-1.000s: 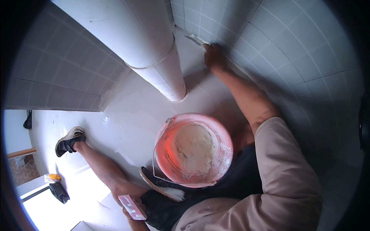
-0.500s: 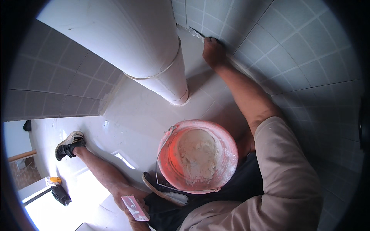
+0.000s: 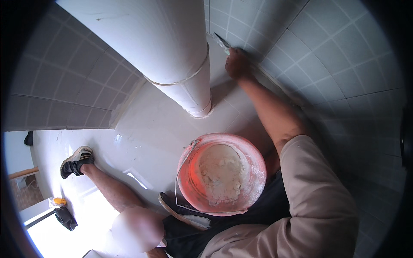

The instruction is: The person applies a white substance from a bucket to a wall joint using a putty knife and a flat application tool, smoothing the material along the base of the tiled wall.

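I had the right hand (image 3: 238, 64) stretched far out along the foot of the tiled wall (image 3: 320, 60) on the right, fingers closed around what looked like a putty knife (image 3: 220, 41). Its dark blade pointed toward the far end, close in where wall met floor (image 3: 150, 112); I couldn't tell whether the edge touched the tile. I judged the low hold suited that narrow spot, with the thick white pipe (image 3: 185, 64) just to the left.

The red bucket (image 3: 259, 176) sat nearer, mouth up, beside the dark shoe (image 3: 189, 217) of the folded leg. Pale paste (image 3: 221, 172) filled its bottom. Placed there, I reckoned, it lay within easy reach of the right arm. The wire handle (image 3: 176, 185) hung down on the left and near sides, which left the mouth open.

The left leg (image 3: 109, 185) was extended to the left, probably to brace the lean. At the near left, a blur covered the left hand, with only its forearm (image 3: 157, 253) clear below, so I couldn't tell whether it gripped anything.
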The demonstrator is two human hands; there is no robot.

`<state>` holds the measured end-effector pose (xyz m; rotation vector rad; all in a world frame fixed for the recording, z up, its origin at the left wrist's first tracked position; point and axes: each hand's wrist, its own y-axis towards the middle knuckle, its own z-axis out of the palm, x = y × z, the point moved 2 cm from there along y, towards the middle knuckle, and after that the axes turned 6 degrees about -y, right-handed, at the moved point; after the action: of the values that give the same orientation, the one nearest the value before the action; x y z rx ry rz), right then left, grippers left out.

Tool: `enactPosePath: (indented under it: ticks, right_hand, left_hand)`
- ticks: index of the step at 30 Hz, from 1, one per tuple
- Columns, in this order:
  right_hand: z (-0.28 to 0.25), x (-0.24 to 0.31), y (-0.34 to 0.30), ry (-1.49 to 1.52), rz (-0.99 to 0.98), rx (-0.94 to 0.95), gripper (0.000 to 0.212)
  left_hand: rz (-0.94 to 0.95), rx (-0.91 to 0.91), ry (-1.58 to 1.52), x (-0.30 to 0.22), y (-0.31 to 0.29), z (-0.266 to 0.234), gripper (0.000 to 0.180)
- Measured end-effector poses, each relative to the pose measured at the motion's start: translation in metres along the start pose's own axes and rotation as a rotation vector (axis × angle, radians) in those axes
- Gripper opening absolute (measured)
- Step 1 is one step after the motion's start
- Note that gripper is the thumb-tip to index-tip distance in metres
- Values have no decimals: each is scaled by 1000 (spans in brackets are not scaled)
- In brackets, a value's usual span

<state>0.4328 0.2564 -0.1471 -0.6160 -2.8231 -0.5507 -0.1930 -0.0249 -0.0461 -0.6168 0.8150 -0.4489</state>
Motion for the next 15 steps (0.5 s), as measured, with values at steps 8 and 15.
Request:
enactPosePath:
  ticks: [8,15]
  right_hand:
    - [-15,-14,-34,8,-25,-151,24]
    - [0,22,1,92,-26,-160,26]
  left_hand:
    - [21,8,9,-2,-6,-6,39]
    - [21,30,2,4,-1,-6,38]
